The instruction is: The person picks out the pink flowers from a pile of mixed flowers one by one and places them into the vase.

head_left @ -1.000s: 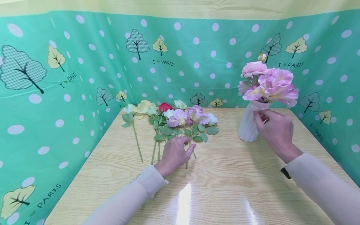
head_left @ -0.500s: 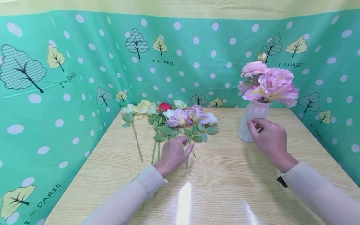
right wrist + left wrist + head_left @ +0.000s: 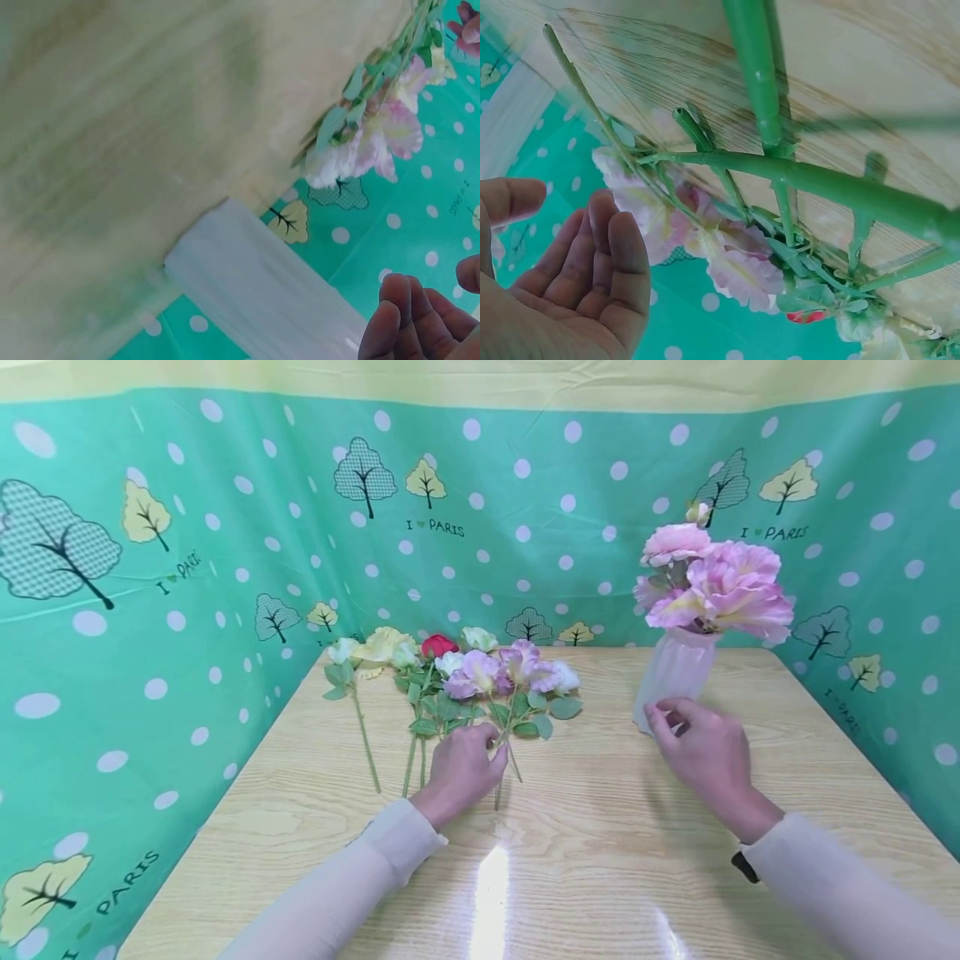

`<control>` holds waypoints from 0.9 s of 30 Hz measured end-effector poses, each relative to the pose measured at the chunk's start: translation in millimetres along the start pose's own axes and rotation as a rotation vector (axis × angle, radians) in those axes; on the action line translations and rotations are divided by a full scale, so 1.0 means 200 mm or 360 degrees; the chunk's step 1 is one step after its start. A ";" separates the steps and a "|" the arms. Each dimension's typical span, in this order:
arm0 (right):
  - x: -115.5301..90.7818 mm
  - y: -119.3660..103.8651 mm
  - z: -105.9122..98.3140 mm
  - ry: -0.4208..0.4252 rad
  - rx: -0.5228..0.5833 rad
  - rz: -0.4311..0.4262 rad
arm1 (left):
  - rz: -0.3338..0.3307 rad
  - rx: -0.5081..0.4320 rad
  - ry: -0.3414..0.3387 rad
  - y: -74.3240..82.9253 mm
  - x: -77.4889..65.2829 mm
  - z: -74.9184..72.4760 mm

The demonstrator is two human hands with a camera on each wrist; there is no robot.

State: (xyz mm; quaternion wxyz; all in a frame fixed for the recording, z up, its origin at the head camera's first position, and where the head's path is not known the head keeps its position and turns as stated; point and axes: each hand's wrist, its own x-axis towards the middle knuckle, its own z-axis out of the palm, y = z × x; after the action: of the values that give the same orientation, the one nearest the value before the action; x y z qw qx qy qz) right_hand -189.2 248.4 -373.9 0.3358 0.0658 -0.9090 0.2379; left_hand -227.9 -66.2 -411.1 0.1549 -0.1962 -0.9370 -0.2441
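Observation:
My left hand hovers over the stems of the artificial flowers lying at centre-left. In the left wrist view its thumb and loosely bent fingers stand apart with nothing between them, beside the pale purple flowers and green stems. Toward the right side, a white ribbed vase stands upright, holding large pink flowers and a small bud at the top. My right hand is in front of the vase's lower part, empty, its fingers loosely bent and the thumb apart from them in the right wrist view.
Beside the purple blooms lie a red rose, a yellow flower and several white ones along the back of the wooden table. A single white rose lies furthest left. A green dotted curtain encloses the back and sides.
My right hand has moved down and left, from near the vase's neck to its lower part. My left hand has stayed over the stems, its thumb slightly nearer the fingers.

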 end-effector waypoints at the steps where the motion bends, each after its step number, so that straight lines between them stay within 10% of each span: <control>1: -0.01 0.00 0.01 -0.0009 0.0001 0.0000 | -0.0006 -0.0002 -0.0013 0.00 0.00 0.00; 27: -0.15 -0.06 0.06 -0.0310 0.0054 0.0123 | -0.0255 0.0056 -0.0371 0.02 0.07 0.04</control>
State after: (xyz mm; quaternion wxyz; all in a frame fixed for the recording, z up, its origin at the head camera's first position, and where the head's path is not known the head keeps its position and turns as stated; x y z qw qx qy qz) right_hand -169.8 231.1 -396.5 0.2352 0.0591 -0.9351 0.2584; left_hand -240.0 -54.9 -411.1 0.0285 -0.1450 -0.9654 -0.2148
